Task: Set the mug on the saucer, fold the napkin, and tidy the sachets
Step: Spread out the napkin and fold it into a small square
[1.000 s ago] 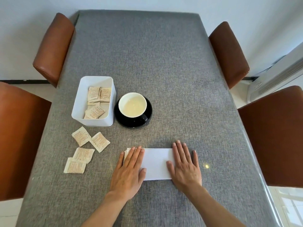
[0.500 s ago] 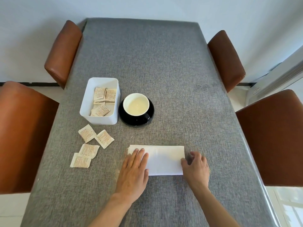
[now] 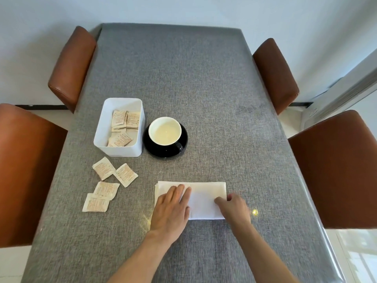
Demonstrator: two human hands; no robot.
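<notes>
the napkin (image 3: 206,199) lies as a long white strip on the near middle of the grey table (image 3: 204,99), and what has changed on it is the right hand (image 3: 234,209): a second ago it lay flat on the strip's right end with fingers straight, and now its fingers are curled in at that short right edge, thumb on top, apparently pinching the paper. that reads as the start of another fold, right end over to the left, so the napkin step looks under way rather than finished. the left hand (image 3: 172,209) has kept its place, palm down with straight fingers pressing the left part of the strip flat, its fingertips reaching almost to the far long edge; the bare middle of the napkin shows between the two hands. beyond it, the mug (image 3: 164,130) already sits on the black saucer (image 3: 183,144), so that part seems done. just left of the saucer stands the white box (image 3: 120,148) with several sachets inside, and four loose sachets (image 3: 111,183) lie on the cloth in front of it, well left of the napkin, untouched and not yet tidied. brown chairs (image 3: 275,74) stand around the table.
</notes>
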